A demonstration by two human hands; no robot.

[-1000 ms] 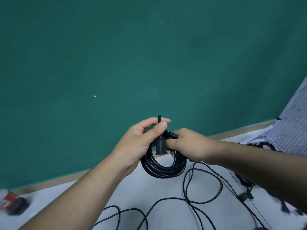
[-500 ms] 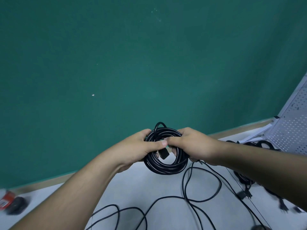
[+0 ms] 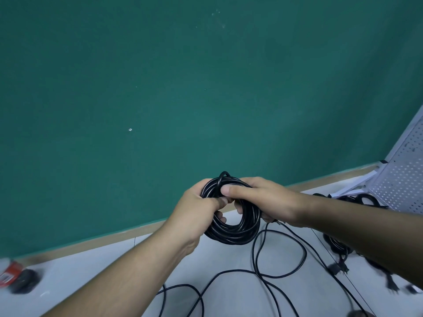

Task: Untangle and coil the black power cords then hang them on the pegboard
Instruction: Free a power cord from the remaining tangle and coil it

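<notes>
A coil of black power cord (image 3: 231, 234) hangs in the air above the white table (image 3: 229, 259), in front of the green wall. My left hand (image 3: 196, 209) grips the coil's left side, fingers through the ring. My right hand (image 3: 258, 197) grips the top right of the coil, thumb laid over the strands. A loose black cord (image 3: 281, 273) trails in loops over the table below. The white pegboard (image 3: 402, 179) leans at the far right.
More black cords and plugs (image 3: 338, 248) lie on the table under my right forearm. A red and black object (image 3: 16, 277), blurred, sits at the far left edge. The table's wooden rim (image 3: 91, 243) meets the green wall.
The plug that stood out at the coil's middle is now tucked out of sight. Both hands have closed tighter round the coil and turned it slightly.
</notes>
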